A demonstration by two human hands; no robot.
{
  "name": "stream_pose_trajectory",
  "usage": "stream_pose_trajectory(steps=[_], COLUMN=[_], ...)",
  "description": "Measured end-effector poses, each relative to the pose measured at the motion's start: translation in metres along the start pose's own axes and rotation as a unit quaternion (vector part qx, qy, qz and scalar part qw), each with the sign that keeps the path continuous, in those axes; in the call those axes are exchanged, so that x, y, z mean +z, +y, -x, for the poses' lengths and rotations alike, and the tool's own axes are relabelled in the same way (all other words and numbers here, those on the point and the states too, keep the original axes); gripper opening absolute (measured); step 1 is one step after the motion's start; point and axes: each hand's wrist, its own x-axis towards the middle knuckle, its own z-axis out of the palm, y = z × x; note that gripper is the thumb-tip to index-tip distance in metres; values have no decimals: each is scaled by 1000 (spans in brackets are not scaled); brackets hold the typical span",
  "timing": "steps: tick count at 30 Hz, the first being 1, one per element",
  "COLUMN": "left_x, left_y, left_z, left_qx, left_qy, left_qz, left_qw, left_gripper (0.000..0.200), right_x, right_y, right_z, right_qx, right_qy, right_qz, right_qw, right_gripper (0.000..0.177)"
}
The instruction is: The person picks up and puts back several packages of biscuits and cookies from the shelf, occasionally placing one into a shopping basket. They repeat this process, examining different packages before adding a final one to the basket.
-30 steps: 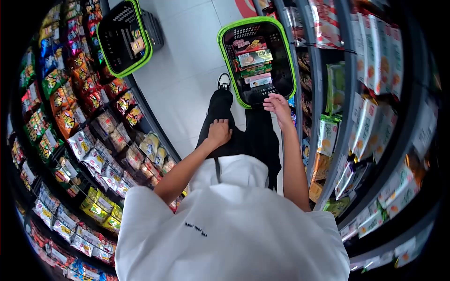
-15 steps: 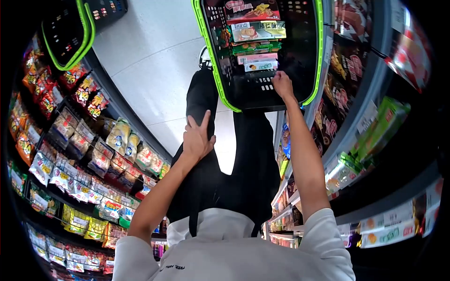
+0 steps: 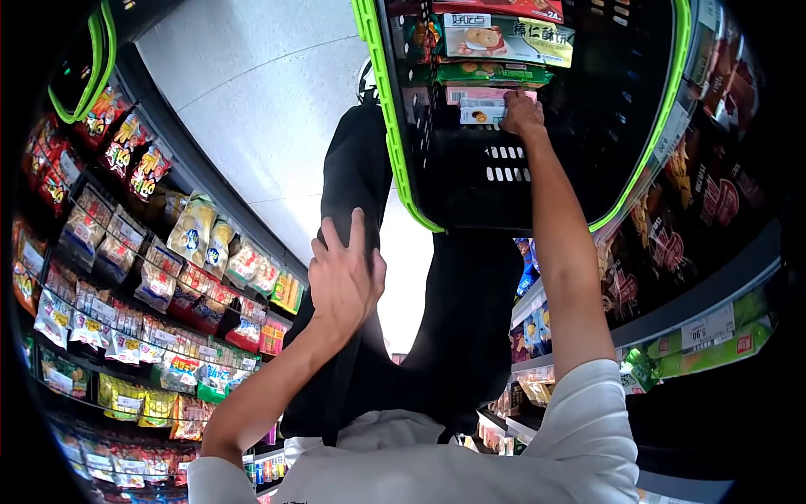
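Observation:
Inside a black shopping basket (image 3: 588, 189) with a lime-green rim, my right hand (image 3: 523, 112) has its fingers curled on the right end of a pink-and-white snack packet (image 3: 480, 112). The fingertips are partly hidden behind the packet. Just beyond it lie a green snack packet (image 3: 495, 74), a pale biscuit packet (image 3: 508, 39) with a cookie picture, and a red packet (image 3: 537, 8) cut by the view's top edge. My left hand (image 3: 342, 277) rests on my left thigh with its fingers spread, holding nothing.
Racks of bagged snacks (image 3: 159, 277) line the left side, and a second green-rimmed basket (image 3: 80, 92) shows at upper left. Shelves with dark packets (image 3: 663, 244) and price tags (image 3: 707, 328) stand close on the right. Pale floor (image 3: 252, 101) runs between.
My right hand has moved forward from the basket's near wall onto the pink-and-white packet. The basket appears larger and farther right. My left hand stays on my thigh.

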Motion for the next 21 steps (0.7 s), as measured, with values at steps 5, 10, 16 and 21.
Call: stream_pose_trajectory(steps=[5,10,16,21], left_x=[0,-3,12,24], left_y=[0,4,0,-10], left_z=[-4,-1,7,38], left_qx=[22,23,14,27], left_qy=[26,25,52,88], left_qz=[-19,-1,-16,-2], left_qw=[999,999,998,996], left_gripper=[59,59,55,61], right_x=[-6,1,-20,-72], right_y=[1,8,-13,-27], right_z=[-12,11,113,274], right_qx=[3,-12,43,10], right_qy=[-43,-69,-53,-60], right_qz=[50,-62,-298,-639], right_qw=[998,996,952,767], right_gripper=[80,80,71,63])
